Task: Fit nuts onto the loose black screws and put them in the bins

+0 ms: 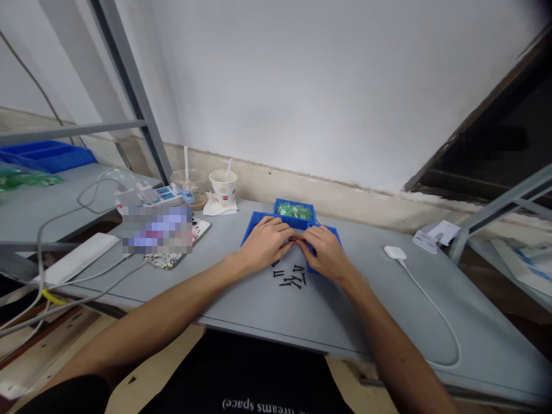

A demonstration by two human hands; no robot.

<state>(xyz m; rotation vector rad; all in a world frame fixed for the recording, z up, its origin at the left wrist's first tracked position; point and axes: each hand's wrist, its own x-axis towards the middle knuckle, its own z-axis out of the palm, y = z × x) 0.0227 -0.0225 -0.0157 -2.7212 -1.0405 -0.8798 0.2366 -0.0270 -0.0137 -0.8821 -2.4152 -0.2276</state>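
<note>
My left hand [266, 241] and my right hand [323, 251] meet at their fingertips over the front of the blue bins. Both hands are closed, with thumbs and fingers pinched together; whatever lies between them is too small to make out. Beneath them a blue bin [254, 223] shows at the left and another blue bin [335, 232] at the right. Several small dark screw-like pieces [293, 280] lie scattered on the grey table just in front of my hands. Behind the bins stands a smaller blue box [295, 210] with green packets inside.
On the left are a paper cup [224, 188], a plastic cup [192, 190], a patterned case [172, 256], a power strip [166, 195] and cables. A white charger [395, 252] with its cable lies right. The wall [293, 103] rises behind the table [267, 313].
</note>
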